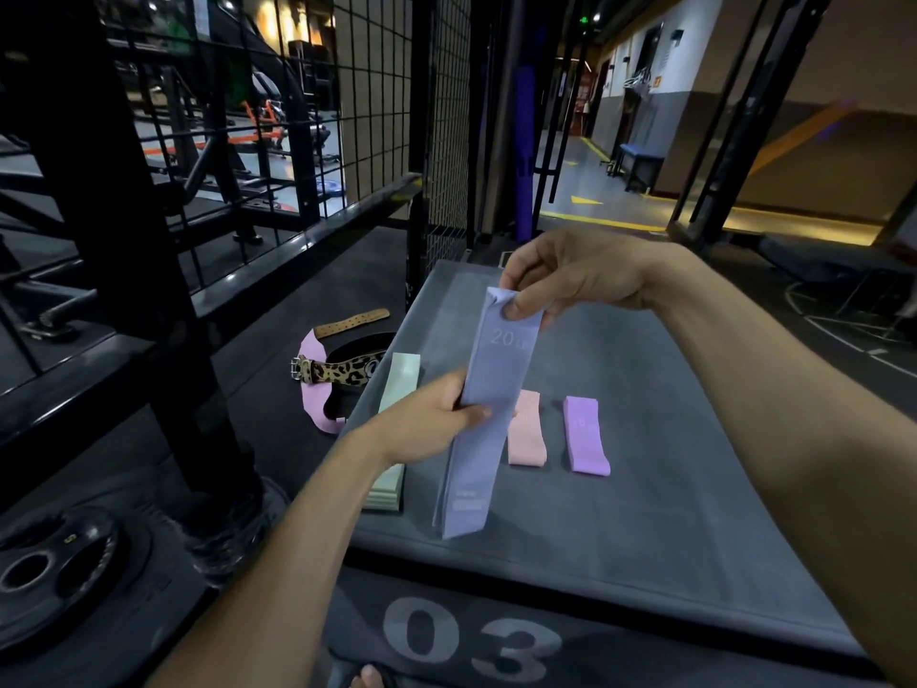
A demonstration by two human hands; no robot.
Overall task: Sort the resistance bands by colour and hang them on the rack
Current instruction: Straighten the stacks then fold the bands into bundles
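A lavender-blue resistance band (498, 389) marked "20 LB" hangs upright above the grey platform (645, 513). My right hand (570, 278) pinches its top end. My left hand (426, 422) grips its middle from the left side. On the platform lie a pale green band (399, 384), partly hidden by my left hand, a peach band (527, 434) and a purple band (586, 436), side by side and apart.
A leopard-print and pink lifting belt (337, 372) lies on the floor left of the platform. A black metal rack frame with wire mesh (377, 106) stands at the left and back. A black weight plate (54, 573) sits at the lower left.
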